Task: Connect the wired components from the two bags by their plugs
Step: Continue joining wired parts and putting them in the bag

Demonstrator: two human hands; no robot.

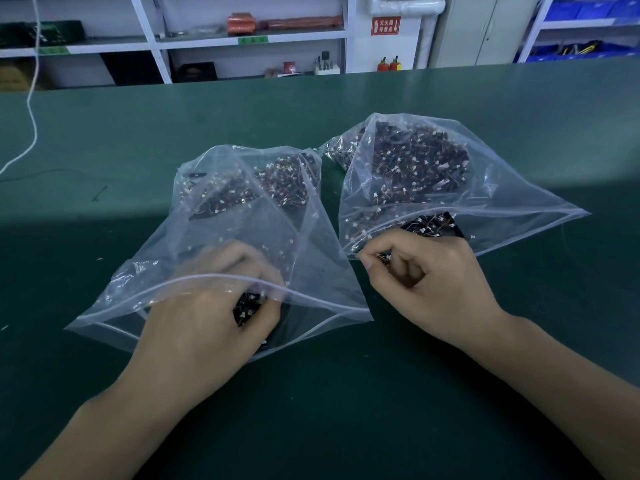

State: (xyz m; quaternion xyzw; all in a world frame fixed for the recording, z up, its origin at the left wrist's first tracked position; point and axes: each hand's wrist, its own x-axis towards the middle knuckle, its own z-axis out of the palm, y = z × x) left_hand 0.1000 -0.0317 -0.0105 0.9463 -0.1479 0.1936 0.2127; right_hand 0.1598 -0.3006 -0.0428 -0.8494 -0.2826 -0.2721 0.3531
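Two bare hands work at two clear plastic zip bags on a green table (346,410). Left hand (207,306), inside the left bag (242,237), curls its fingers round small black wired components (247,308). Right hand (426,278) pinches one black component (382,257) at the right bag (433,188) mouth.

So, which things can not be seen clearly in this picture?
- Left hand fingers: head view, motion-blurred inside the left bag, behind plastic.
- Piece pinched by the right hand: mostly hidden by the fingers.
- Plugs in the right bag: too small to tell types.
- Both forearms: cut by the bottom edge.
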